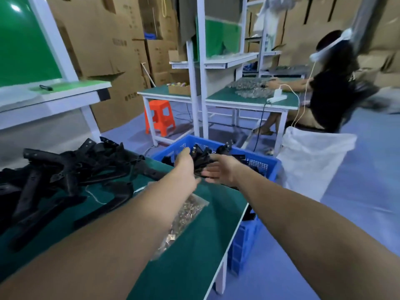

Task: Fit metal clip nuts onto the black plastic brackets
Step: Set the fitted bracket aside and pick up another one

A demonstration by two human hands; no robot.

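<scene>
Both my arms reach out over the far corner of the green table [194, 245] toward a blue crate [266, 163]. My left hand [185, 167] and my right hand [218, 172] hold a black plastic bracket [200, 161] between them above the crate's near edge. More black brackets [225, 148] lie inside the crate. A heap of black brackets [65, 176] covers the left of the table. A clear bag of metal clip nuts [184, 215] lies on the table, partly hidden under my left forearm.
A second blue crate [242, 241] stands below the table's right edge. A white sack [311, 161] stands right of the crate. Behind are an orange stool [160, 118], white-framed workbenches [216, 98], cardboard boxes, and a seated person [329, 87] working at a bench.
</scene>
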